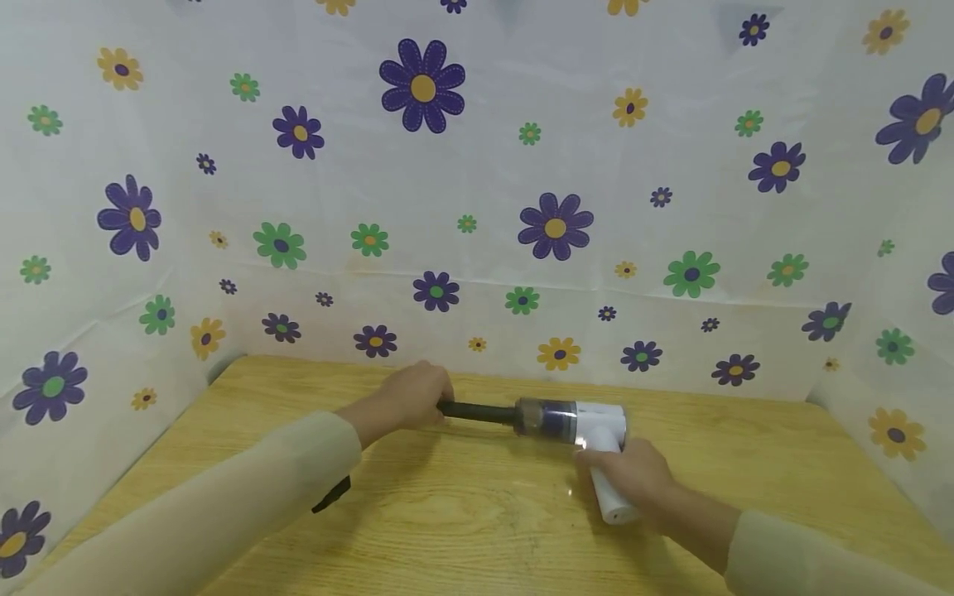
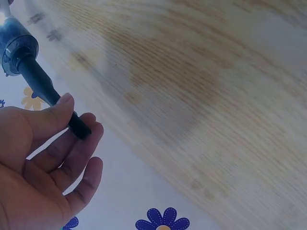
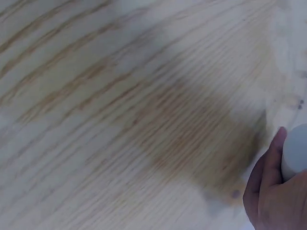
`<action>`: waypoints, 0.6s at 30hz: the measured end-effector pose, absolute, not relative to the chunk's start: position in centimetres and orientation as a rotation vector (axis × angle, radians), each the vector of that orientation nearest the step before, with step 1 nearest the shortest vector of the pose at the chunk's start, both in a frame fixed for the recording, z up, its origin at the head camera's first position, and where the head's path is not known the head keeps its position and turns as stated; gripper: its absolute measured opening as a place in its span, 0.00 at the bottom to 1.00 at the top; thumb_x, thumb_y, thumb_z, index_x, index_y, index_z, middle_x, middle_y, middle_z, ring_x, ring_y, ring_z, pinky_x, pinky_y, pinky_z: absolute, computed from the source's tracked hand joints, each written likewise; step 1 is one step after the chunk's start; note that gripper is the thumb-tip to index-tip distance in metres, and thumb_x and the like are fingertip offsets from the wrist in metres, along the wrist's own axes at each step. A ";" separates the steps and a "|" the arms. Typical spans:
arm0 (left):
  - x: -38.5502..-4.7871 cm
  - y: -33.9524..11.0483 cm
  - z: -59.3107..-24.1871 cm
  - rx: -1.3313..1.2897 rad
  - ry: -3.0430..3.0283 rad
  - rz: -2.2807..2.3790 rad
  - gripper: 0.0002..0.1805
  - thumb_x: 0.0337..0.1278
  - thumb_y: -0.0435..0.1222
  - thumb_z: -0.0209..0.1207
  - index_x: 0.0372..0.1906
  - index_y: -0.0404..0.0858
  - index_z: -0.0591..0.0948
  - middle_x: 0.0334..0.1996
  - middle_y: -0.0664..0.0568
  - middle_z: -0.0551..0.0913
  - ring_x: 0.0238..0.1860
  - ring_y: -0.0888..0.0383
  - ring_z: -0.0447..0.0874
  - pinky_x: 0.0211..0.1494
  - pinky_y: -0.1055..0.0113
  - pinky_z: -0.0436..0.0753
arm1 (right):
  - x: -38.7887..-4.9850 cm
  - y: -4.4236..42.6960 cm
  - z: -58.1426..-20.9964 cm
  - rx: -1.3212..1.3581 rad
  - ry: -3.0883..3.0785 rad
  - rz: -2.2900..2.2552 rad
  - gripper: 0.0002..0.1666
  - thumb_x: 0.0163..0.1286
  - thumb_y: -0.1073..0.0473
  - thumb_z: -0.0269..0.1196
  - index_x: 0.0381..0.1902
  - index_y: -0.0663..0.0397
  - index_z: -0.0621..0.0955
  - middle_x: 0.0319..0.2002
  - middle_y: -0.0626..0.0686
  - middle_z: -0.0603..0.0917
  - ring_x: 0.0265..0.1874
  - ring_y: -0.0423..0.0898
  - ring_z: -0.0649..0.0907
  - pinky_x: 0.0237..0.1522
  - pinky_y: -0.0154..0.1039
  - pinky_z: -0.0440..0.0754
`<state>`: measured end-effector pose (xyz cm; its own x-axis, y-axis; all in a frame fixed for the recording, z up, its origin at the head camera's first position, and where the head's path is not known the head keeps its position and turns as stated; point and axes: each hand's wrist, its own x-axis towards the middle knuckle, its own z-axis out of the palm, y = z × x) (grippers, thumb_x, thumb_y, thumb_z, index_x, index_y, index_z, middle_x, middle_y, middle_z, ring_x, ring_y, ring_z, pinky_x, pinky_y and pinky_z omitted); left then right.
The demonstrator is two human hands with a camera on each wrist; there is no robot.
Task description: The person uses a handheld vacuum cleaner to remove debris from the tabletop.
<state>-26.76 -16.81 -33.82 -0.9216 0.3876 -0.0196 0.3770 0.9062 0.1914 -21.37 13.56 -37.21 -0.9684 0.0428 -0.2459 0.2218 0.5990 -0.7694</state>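
Observation:
A small handheld vacuum cleaner (image 1: 599, 418) is held level over the wooden table, its white body to the right. Its see-through dust cup (image 1: 547, 418) points left and carries a long black nozzle (image 1: 480, 411). My left hand (image 1: 417, 396) pinches the nozzle near its tip; in the left wrist view the thumb and fingertips lie on either side of the nozzle (image 2: 41, 81). My right hand (image 1: 637, 476) grips the white handle (image 1: 611, 497), whose round end shows beside the curled fingers in the right wrist view.
A black, flat-ended piece (image 1: 333, 494) lies on the table by the left forearm, partly hidden by the sleeve. Beneath everything is a wood-grain tabletop (image 1: 477, 513). A white flower-print sheet (image 1: 477, 165) walls off the back and both sides.

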 end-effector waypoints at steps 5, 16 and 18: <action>-26.8 -16.8 -33.9 0.620 3.002 0.239 0.06 0.50 0.33 0.73 0.35 0.38 0.90 0.31 0.51 0.88 0.34 0.56 0.83 0.45 0.58 0.87 | -21.3 13.7 -37.7 0.128 2.736 -1.193 0.33 0.59 0.42 0.69 0.41 0.68 0.75 0.31 0.60 0.79 0.25 0.48 0.81 0.23 0.39 0.83; -27.2 -16.9 -34.6 0.687 3.008 0.226 0.06 0.48 0.30 0.73 0.34 0.35 0.90 0.32 0.48 0.89 0.36 0.53 0.86 0.48 0.59 0.87 | -22.6 14.1 -37.2 -0.075 2.961 -0.752 0.30 0.56 0.37 0.68 0.34 0.60 0.77 0.25 0.53 0.80 0.20 0.46 0.79 0.19 0.36 0.79; -27.2 -17.0 -34.6 0.687 3.010 0.204 0.06 0.48 0.29 0.73 0.34 0.35 0.90 0.31 0.48 0.89 0.35 0.54 0.86 0.47 0.60 0.87 | -22.8 14.0 -37.1 -0.077 2.955 -0.731 0.30 0.56 0.37 0.68 0.34 0.61 0.77 0.25 0.53 0.80 0.21 0.46 0.79 0.19 0.36 0.79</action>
<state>-27.25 -16.98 -34.64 -0.9004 0.4347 -0.0171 0.4284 0.8929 0.1387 -22.79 14.02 -37.11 -0.9940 -0.0723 -0.0816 -0.0259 0.8837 -0.4673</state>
